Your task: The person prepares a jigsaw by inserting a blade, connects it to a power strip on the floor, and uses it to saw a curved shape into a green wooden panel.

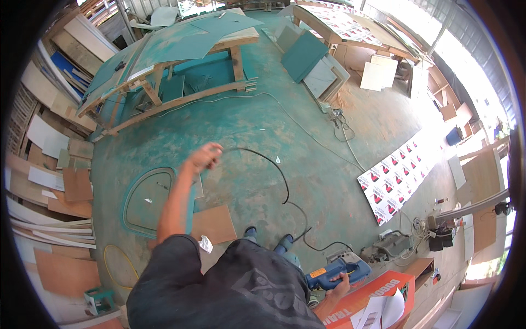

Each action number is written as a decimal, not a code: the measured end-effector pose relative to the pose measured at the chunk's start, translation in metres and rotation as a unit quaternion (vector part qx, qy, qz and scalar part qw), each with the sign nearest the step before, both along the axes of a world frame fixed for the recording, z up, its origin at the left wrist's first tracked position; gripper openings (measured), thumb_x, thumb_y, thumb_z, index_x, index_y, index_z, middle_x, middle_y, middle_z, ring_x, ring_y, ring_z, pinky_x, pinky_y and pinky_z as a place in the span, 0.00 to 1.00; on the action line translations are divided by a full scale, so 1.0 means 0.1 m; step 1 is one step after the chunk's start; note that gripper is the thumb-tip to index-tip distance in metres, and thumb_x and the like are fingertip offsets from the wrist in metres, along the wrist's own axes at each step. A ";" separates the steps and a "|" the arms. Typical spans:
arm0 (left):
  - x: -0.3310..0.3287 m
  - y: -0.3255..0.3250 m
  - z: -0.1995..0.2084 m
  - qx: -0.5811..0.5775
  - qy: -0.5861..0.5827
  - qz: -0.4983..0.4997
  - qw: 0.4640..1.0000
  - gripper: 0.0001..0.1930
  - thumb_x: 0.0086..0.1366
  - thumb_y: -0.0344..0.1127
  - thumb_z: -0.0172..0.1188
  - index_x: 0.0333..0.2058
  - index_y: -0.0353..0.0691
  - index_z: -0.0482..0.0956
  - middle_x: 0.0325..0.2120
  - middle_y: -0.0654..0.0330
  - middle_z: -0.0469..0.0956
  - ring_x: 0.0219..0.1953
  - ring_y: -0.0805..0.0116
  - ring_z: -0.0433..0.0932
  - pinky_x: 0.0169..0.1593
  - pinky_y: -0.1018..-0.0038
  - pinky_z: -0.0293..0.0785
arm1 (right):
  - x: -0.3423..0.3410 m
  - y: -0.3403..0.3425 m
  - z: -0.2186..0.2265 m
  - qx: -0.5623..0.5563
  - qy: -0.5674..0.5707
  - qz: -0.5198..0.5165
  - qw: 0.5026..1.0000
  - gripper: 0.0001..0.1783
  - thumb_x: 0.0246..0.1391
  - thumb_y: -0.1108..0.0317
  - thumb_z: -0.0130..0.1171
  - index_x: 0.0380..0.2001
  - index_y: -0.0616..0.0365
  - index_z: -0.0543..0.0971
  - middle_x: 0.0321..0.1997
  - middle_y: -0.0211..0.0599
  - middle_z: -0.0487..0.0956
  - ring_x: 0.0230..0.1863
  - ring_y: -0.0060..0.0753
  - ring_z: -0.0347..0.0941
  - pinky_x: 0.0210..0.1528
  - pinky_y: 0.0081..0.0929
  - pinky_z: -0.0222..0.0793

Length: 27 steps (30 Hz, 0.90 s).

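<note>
My right hand (pixel 339 286), low on the right, is wrapped round the handle of a blue jigsaw (pixel 356 270) with a flat metal base plate. The tool is just above an orange box (pixel 404 285) with loose white paper (pixel 378 311) on it. A black power cord (pixel 272 162) runs from the jigsaw across the floor in loops and rises toward my left hand (pixel 206 156). That hand is raised out in front, slightly blurred, with its fingers closed on the cord. The cord's far end is hidden.
A wooden workbench (pixel 181 98) with green sheets stands far left, another table (pixel 350 27) far right. A patterned board (pixel 392 178) lies on the right, near a grey machine (pixel 392 245). A green curved frame (pixel 127 200) and brown board (pixel 215 223) lie near my feet. Pale cable crosses the floor.
</note>
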<state>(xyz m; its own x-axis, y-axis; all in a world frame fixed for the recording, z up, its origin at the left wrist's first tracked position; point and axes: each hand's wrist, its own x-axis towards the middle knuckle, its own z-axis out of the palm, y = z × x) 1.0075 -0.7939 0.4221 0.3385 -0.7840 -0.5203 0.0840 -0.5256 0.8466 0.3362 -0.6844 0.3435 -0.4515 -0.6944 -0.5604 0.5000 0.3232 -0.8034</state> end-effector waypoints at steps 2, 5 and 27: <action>-0.34 0.19 -0.71 -0.090 0.083 -0.027 0.992 0.13 0.75 0.40 0.58 0.55 0.52 0.73 0.24 0.66 0.72 0.23 0.75 0.69 0.27 0.76 0.67 | 0.19 -0.06 0.02 -0.024 0.029 0.050 0.998 0.06 0.52 0.73 0.57 0.25 0.58 0.71 0.20 0.33 0.70 0.18 0.27 0.68 0.21 0.27 0.67; -0.98 0.18 -1.38 -0.013 0.076 0.082 0.994 0.14 0.71 0.29 0.53 0.53 0.53 0.73 0.23 0.66 0.71 0.23 0.75 0.69 0.25 0.75 0.66 | 0.45 -0.22 0.21 -0.075 0.084 0.095 0.989 0.04 0.49 0.77 0.59 0.29 0.63 0.74 0.22 0.34 0.72 0.17 0.27 0.68 0.20 0.25 0.67; -2.87 0.07 -1.74 0.022 0.291 0.089 0.952 0.20 0.72 0.45 0.59 0.56 0.38 0.75 0.34 0.61 0.74 0.29 0.70 0.75 0.32 0.67 0.75 | 1.50 -0.62 1.68 -0.203 0.052 0.264 0.942 0.17 0.42 0.79 0.61 0.40 0.69 0.74 0.27 0.37 0.74 0.19 0.31 0.72 0.24 0.28 0.68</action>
